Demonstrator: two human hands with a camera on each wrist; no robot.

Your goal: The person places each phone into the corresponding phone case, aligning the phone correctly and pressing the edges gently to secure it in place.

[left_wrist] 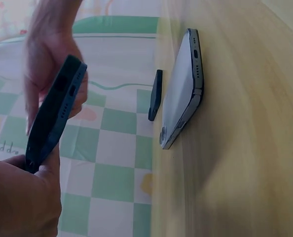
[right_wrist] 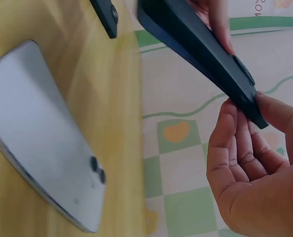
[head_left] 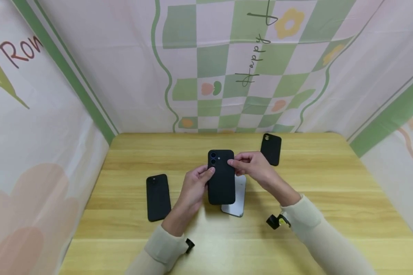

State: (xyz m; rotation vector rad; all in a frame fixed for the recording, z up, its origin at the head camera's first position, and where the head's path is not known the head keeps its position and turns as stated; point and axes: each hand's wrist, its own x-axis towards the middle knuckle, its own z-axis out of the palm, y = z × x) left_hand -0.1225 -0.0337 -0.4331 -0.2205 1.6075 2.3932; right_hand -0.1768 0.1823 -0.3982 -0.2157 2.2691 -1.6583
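Note:
Above the table, both hands hold a phone in a black case (head_left: 221, 185), its back and camera lenses facing up. My left hand (head_left: 192, 187) grips its left edge, thumb on the back below the lenses. At the upper right edge my right hand (head_left: 256, 166) pinches it, thumb over the back and fingertips (right_wrist: 229, 109) underneath. In the left wrist view, the phone's bluish lower edge shows a port and small holes. A white-backed phone (head_left: 240, 194) lies on the table, partly hidden by the cased phone in the head view.
To the left a black phone or case (head_left: 159, 198) lies on the wooden table (head_left: 124, 160). A black phone case (head_left: 271, 149) with a camera cutout lies at the back right. Printed curtains (head_left: 137, 76) hang behind the table and at both sides.

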